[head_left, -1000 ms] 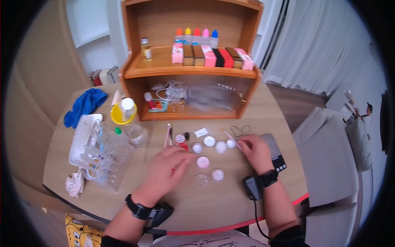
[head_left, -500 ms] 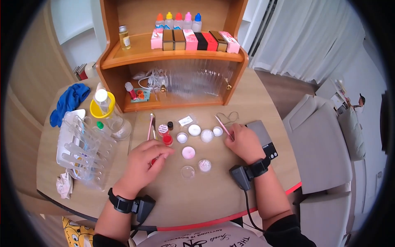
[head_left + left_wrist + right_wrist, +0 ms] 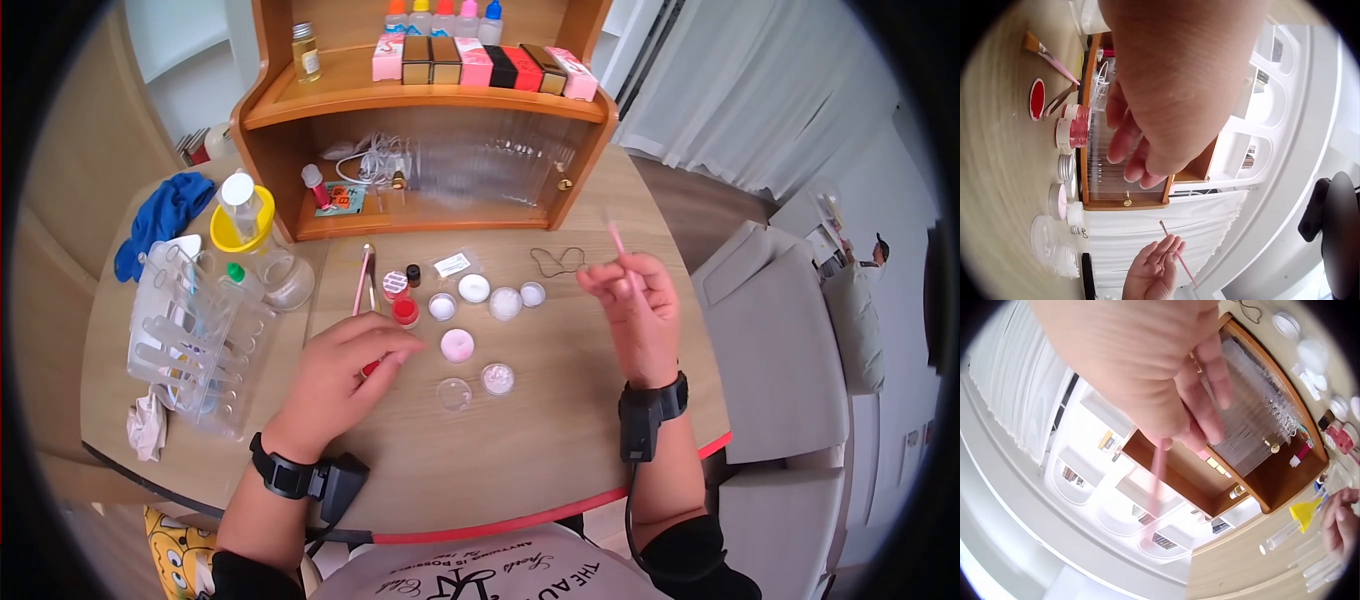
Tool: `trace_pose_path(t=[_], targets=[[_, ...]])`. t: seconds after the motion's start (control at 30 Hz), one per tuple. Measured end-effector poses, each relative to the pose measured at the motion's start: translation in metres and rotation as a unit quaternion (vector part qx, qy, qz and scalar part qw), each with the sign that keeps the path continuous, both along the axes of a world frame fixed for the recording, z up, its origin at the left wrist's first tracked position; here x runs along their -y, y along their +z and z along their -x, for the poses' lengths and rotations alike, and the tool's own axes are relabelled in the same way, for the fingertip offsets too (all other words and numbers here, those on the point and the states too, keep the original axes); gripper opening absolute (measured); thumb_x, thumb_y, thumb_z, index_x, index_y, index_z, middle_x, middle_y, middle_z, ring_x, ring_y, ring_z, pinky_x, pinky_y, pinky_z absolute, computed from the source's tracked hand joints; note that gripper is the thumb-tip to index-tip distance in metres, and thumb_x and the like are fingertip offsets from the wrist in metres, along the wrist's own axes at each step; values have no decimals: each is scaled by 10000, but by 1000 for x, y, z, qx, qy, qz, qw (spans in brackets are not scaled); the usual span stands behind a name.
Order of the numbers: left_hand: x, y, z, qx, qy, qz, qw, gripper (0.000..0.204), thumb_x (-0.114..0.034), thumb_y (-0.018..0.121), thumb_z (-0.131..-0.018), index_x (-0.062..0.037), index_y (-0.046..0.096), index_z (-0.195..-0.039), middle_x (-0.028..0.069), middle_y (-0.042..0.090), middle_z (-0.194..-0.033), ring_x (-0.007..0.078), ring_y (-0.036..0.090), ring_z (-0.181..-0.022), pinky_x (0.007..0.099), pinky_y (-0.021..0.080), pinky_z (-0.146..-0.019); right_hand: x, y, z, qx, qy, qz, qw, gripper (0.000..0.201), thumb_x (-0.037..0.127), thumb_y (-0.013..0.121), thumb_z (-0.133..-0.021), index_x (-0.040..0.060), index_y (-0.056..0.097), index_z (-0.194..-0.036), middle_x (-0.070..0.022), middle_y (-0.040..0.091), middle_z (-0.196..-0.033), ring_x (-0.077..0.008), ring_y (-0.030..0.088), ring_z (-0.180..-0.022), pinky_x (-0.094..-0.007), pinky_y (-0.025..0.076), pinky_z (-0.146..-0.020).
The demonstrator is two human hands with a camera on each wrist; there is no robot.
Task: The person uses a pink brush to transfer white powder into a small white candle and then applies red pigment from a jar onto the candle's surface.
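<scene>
Between the fingertips and thumb of my right hand (image 3: 640, 315) is a slim pink brush (image 3: 613, 236), held up at the table's right side. Its brown bristle tip shows in the left wrist view, where the pink handle (image 3: 1186, 269) slants past the palm. My left hand (image 3: 345, 370) hovers with loose fingers over a red-topped disc (image 3: 370, 368), which it partly hides. Just beyond it stands an open red pot (image 3: 405, 311) next to a pot with a patterned lid (image 3: 395, 285). A pink pot (image 3: 457, 345) and a clear lid (image 3: 454, 394) lie to its right.
White pots (image 3: 506, 303) and a small packet (image 3: 452, 264) sit mid-table, before a wooden cabinet (image 3: 420, 228). Another pink brush (image 3: 360, 285) lies left of them. At far left are a clear tube rack (image 3: 200, 350), a yellow funnel (image 3: 1304, 514) and a blue cloth (image 3: 172, 212).
My right hand has risen from beside the white pots, moved right and turned its palm into view, lifting the brush. The left hand has drawn slightly left, uncovering the red pot.
</scene>
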State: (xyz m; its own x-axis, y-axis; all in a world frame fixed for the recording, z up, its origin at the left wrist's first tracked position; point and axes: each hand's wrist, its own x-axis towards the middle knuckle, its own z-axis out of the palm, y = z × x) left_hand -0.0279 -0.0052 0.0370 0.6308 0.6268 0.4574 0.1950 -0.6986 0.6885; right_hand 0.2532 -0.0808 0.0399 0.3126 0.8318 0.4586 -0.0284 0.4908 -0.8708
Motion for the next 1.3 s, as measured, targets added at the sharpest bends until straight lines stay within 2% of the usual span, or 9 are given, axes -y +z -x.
trace_pose_path(t=[0.13, 0.2, 0.3, 0.53, 0.6, 0.8, 0.93, 1.1, 1.3], targets=[[-1, -3, 0, 7, -2, 0, 1000, 125, 20, 585, -792, -17, 642, -897, 90, 580, -809, 203, 556, -718, 282, 440, -629, 0, -6, -9, 31, -6, -11, 999, 175, 150, 395, -966, 14, 494, -1014, -143, 652, -891, -240, 627, -868, -359, 474, -826], [-2, -4, 0, 7, -7, 4, 1000, 123, 20, 585, -791, -17, 643, -894, 90, 579, -805, 205, 556, -719, 283, 439, -629, 0, -15, -11, 146, -57, -5, 988, 170, 149, 374, -973, 14, 475, -996, -136, 653, -865, -211, 617, -853, -331, 450, -823], [-3, -4, 0, 8, -11, 8, 1000, 127, 23, 584, -791, -19, 643, -895, 89, 578, -801, 206, 557, -715, 284, 438, -626, -7, -20, -7, 201, -105, 6, 974, 169, 128, 362, -970, 2, 469, -1006, -137, 650, -888, -201, 607, -901, -309, 427, -837], [-6, -7, 2, 5, 19, 8, 1000, 157, 27, 568, -800, -27, 638, -930, 74, 575, -798, 166, 540, -658, 272, 429, -594, -12, -20, 0, 165, -125, 35, 978, 155, 71, 424, -935, -6, 495, -1049, -139, 644, -959, -182, 598, -934, -301, 433, -835], [-7, -9, 2, 5, 24, 20, 999, 163, 27, 565, -804, -30, 638, -939, 69, 575, -800, 153, 536, -648, 266, 427, -588, -12, -17, -4, 302, -127, 83, 941, 177, 49, 478, -906, 11, 538, -1068, -132, 642, -957, -220, 610, -922, -289, 447, -811], [-6, -10, 1, 2, 25, 35, 999, 164, 24, 567, -809, -36, 640, -944, 67, 579, -811, 147, 541, -656, 259, 428, -592, -14, -9, -10, 489, -94, 91, 863, 300, -23, 538, -818, 42, 564, -1110, -154, 610, -1045, -315, 591, -936, -323, 472, -819], [-6, -9, 0, -4, 20, 16, 1000, 152, 18, 576, -808, -35, 643, -934, 76, 585, -818, 168, 549, -684, 260, 431, -601, -16, -14, -22, 514, -79, 58, 852, 328, -46, 532, -811, 37, 562, -1127, -162, 600, -1075, -319, 586, -967, -350, 472, -836], [-5, -8, -1, -2, 18, 21, 1000, 147, 17, 581, -806, -33, 643, -929, 78, 588, -817, 173, 550, -689, 263, 430, -601, -15, -18, -25, 567, -77, 129, 810, 342, -41, 551, -794, 43, 576, -1124, -151, 599, -1098, -345, 572, -979, -370, 477, -828], [-5, -8, -1, -1, 15, 15, 1000, 143, 21, 584, -801, -29, 644, -921, 78, 585, -814, 174, 547, -685, 261, 427, -592, -15, -28, -29, 588, -88, 114, 796, 330, -48, 541, -783, 37, 592, -1097, -140, 593, -1118, -331, 553, -1020, -377, 457, -860]])
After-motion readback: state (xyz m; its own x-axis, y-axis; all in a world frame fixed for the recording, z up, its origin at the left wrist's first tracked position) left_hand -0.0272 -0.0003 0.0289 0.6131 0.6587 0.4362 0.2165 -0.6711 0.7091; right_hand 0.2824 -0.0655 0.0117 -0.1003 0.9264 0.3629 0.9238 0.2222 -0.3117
